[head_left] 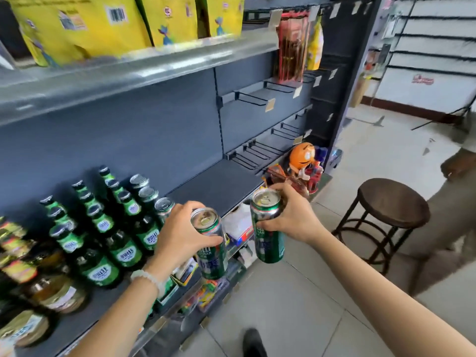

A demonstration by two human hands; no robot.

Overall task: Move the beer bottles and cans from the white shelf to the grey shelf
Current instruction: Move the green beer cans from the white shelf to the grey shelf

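Note:
My left hand [180,233] grips a green beer can [212,253] near its top, just off the front edge of the grey shelf [216,184]. My right hand [291,215] grips a second green beer can [269,243] of the same kind, held in the air to the right of the first. On the grey shelf stand several green beer bottles [103,238] in rows, with three cans [149,195] behind and beside them. The shelf board to the right of the cans is bare.
Jars with gold lids [51,292] stand at the shelf's left end. Yellow bags [85,27] fill the shelf above. An orange figurine [301,161] sits at the shelf's right end. A round wooden stool [391,204] stands on the tiled floor to the right, beside a person's leg [448,220].

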